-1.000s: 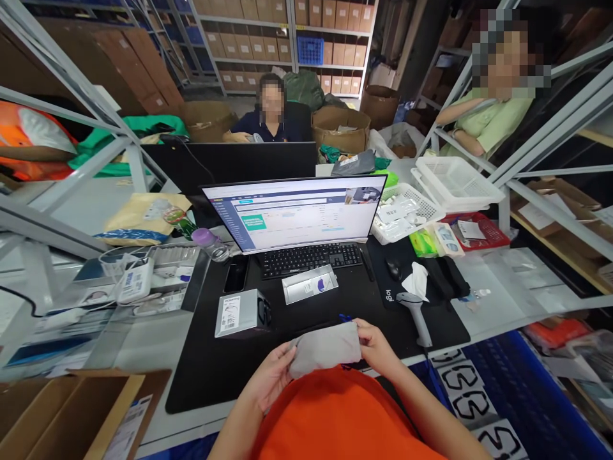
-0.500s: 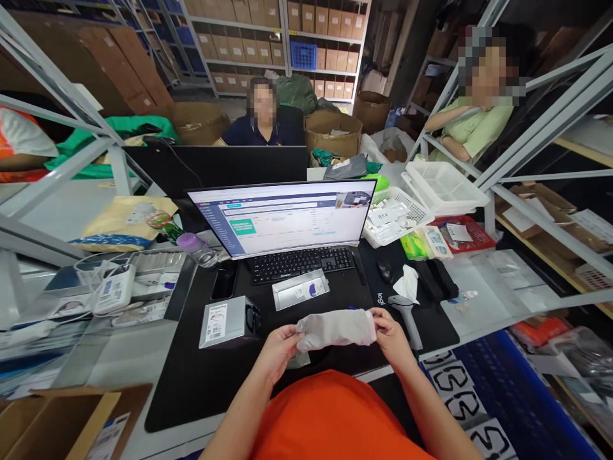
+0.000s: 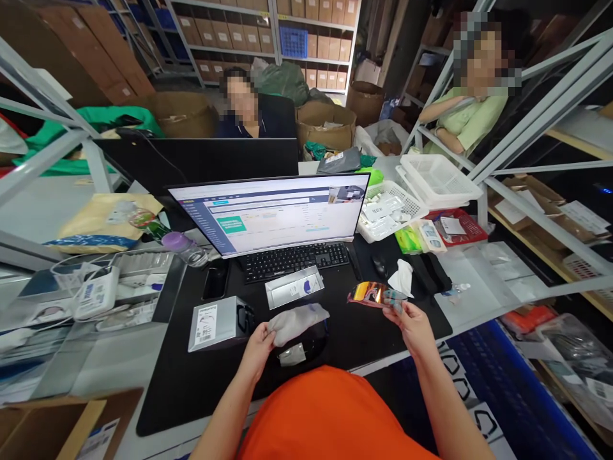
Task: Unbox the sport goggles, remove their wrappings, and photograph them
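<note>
The soft grey cloth pouch (image 3: 297, 323) is held at 11 o'clock by the left hand (image 3: 259, 350), which is half closed around its end. Just below it lies a curved black plastic piece (image 3: 311, 342) with a small silver tag (image 3: 292, 354); whether it is held cannot be told. At 1 o'clock, a shiny orange-and-blue packet (image 3: 372, 295) is pinched by the nearly closed right hand (image 3: 414, 324). A firm pinch seems best for this slick packet, and a soft grip for the pouch.

On the black desk mat (image 3: 354, 342), a silver-grey box (image 3: 220, 324) sits at 10 o'clock. A flat silver box (image 3: 294, 287) is at 12 o'clock, and a crumpled white tissue (image 3: 401, 279) is at 1 o'clock. Farther off, a black keyboard (image 3: 294, 260) lies below a bright computer screen (image 3: 268, 214).
</note>
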Motion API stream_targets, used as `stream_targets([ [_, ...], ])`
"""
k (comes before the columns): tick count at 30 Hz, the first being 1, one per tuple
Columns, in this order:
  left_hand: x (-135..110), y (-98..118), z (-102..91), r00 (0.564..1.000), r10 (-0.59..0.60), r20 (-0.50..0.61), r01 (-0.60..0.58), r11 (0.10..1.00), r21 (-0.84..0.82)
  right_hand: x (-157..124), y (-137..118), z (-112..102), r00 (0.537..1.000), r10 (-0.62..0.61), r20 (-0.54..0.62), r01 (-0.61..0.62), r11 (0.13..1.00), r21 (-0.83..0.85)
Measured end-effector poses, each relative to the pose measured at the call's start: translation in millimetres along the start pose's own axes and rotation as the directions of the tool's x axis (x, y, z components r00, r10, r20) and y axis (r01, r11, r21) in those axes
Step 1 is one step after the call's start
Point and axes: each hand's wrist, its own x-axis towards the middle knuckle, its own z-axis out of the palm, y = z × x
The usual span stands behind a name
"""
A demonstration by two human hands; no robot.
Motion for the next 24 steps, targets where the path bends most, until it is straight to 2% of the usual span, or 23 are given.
stream_targets([
  [4, 5.0, -3.0, 5.6, 0.999, 0.036, -0.01, -0.035, 0.999, 0.037, -1.5, 6.5, 10.5, 0.999, 0.018, 0.044, -0.018, 1.0, -0.007],
  [10, 17.0, 11.9, 25.0, 0.986, 0.152, 0.062, -0.159, 0.977, 0.141, -7.5, 14.0, 24.4, 0.992, 0.002, 0.125, 0.001, 1.0, -0.025],
  [13, 24.1, 12.1, 20.4, 0.974, 0.221, 0.057, -0.228, 0.939, 0.259, -12.6, 15.9, 27.9, 0.97, -0.042, 0.238, 0.072, 0.99, -0.118],
  [16, 24.0, 3.5, 4.2, 0.954, 0.3, -0.001, -0.269, 0.856, 0.441, -17.6, 17.5, 30.2, 0.932, -0.08, 0.355, 0.174, 0.955, -0.242],
  [18, 18.2, -5.5, -6.8, 0.933, 0.358, -0.022, -0.284, 0.775, 0.564, -20.1, 17.5, 32.1, 0.919, -0.096, 0.383, 0.215, 0.935, -0.282],
  [21, 5.8, -20.4, -15.9, 0.919, 0.392, 0.043, -0.311, 0.655, 0.689, -21.7, 15.8, 36.0, 0.902, -0.108, 0.419, 0.252, 0.918, -0.306],
  [24, -2.8, -32.9, -18.8, 0.922, 0.361, 0.139, -0.335, 0.567, 0.752, -20.0, 15.0, 40.1, 0.892, -0.102, 0.441, 0.251, 0.922, -0.293],
])
